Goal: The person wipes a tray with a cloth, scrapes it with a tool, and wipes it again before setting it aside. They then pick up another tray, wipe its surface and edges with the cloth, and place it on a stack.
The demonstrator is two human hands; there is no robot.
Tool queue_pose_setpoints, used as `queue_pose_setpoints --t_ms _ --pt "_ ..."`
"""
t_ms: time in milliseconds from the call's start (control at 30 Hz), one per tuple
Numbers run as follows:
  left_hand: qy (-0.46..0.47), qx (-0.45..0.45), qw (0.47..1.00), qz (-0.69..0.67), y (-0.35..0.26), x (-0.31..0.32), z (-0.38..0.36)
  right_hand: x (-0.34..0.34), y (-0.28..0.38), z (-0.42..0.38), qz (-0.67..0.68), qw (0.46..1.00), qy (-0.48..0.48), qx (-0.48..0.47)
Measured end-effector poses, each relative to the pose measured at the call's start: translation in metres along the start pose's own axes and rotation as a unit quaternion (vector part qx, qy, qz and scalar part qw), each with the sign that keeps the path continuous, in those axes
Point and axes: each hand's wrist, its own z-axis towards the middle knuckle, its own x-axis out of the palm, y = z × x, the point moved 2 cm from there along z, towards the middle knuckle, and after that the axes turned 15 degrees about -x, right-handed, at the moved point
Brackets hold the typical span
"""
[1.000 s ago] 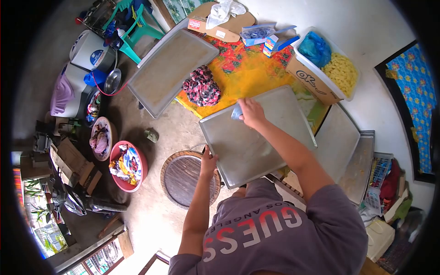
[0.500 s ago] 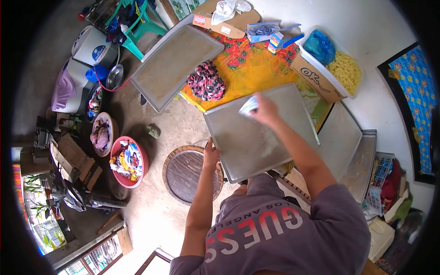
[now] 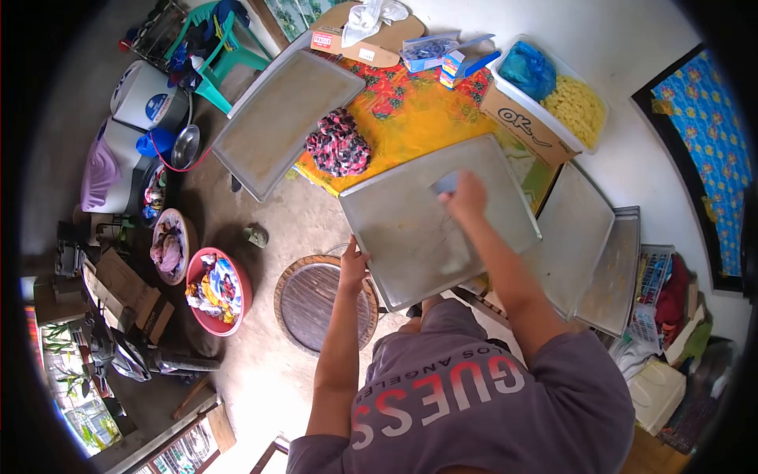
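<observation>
A large metal tray (image 3: 418,237) lies tilted in front of me, its far side over the yellow cloth. My left hand (image 3: 353,265) grips the tray's left edge near its lower corner. On the tray's upper middle, my right hand (image 3: 467,196) is closed round a small pale bluish scraper-like piece (image 3: 447,183), whose exact form is blurred. Just beyond the tray's upper left side sits a bunched pink, black and white cloth (image 3: 339,144).
Another tray (image 3: 284,118) rests at the far left of the table covering (image 3: 418,114). More trays (image 3: 572,237) lean at the right. A bin of yellow pieces (image 3: 580,110) stands behind. On the floor are a round wooden stool (image 3: 325,306) and a red basin (image 3: 243,308).
My right hand has moved right and slightly down across the tray with the pale piece. My left hand stays on the edge. The whole view has shifted slightly.
</observation>
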Motion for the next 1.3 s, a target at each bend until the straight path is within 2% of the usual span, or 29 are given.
queue_pose_setpoints --t_ms 100,133,200,267,367,400,500,567,633,733,800,833,867,933,1033,1100,1167,1267,1300 --pt "-0.006 0.006 1.000 0.009 0.005 -0.002 0.002 -0.023 -0.036 0.018 -0.040 0.995 -0.094 0.005" --pt "-0.013 0.005 1.000 0.016 0.004 -0.002 0.002 -0.019 -0.021 0.017 -0.044 0.998 -0.051 0.004" --pt "-0.016 0.002 1.000 0.020 0.004 0.001 -0.001 0.003 0.031 -0.011 -0.001 0.998 0.010 -0.056" --pt "-0.011 -0.001 1.000 0.015 0.001 0.001 -0.002 0.023 0.067 -0.045 0.029 0.984 -0.043 -0.171" --pt "0.008 -0.016 0.999 0.036 0.005 -0.004 0.005 0.008 0.033 -0.026 0.035 0.998 -0.018 -0.052" --pt "0.010 -0.014 0.999 0.028 0.005 -0.005 0.004 0.000 0.008 -0.007 0.020 0.999 0.012 0.027" --pt "0.008 -0.012 1.000 0.017 0.008 -0.004 0.003 -0.003 -0.007 -0.001 -0.013 0.996 -0.086 -0.011" --pt "0.003 -0.011 0.999 0.032 0.008 -0.004 0.007 0.003 0.053 -0.029 0.037 0.998 0.018 -0.040" --pt "0.003 -0.018 0.999 0.030 0.006 -0.002 0.006 0.033 0.077 -0.058 0.038 0.985 -0.070 -0.156" --pt "-0.011 -0.028 0.998 0.063 0.004 -0.004 0.006 0.022 0.037 -0.043 0.087 0.987 -0.049 -0.129" --pt "-0.009 -0.022 0.999 0.036 0.004 -0.004 0.005 -0.026 -0.014 -0.024 0.092 0.995 -0.021 0.028" --pt "-0.009 -0.021 1.000 0.021 0.005 -0.003 0.004 -0.033 -0.050 -0.019 0.005 0.995 -0.090 0.052" --pt "-0.006 -0.022 1.000 0.011 0.003 -0.001 0.000 -0.062 -0.076 -0.013 0.014 0.992 -0.075 0.101" --pt "-0.009 -0.021 1.000 0.011 0.006 -0.002 0.005 -0.073 -0.132 -0.016 -0.083 0.985 -0.119 0.096" --pt "-0.017 -0.026 0.999 0.008 0.005 -0.001 0.004 -0.062 -0.105 -0.027 0.012 0.991 -0.074 0.108" --pt "-0.017 -0.030 0.999 0.008 0.005 0.001 0.003 -0.016 -0.044 -0.049 -0.041 0.994 -0.104 0.022" --pt "-0.014 -0.026 1.000 0.009 0.005 -0.001 0.005 -0.009 0.018 -0.070 -0.030 0.996 -0.043 -0.076" --pt "0.004 -0.039 0.999 0.031 0.001 -0.003 0.003 -0.015 -0.025 -0.052 0.013 0.999 0.004 0.040" --pt "0.004 -0.033 0.999 0.030 0.003 -0.005 0.004 -0.031 -0.056 -0.038 -0.005 0.996 -0.028 0.081"
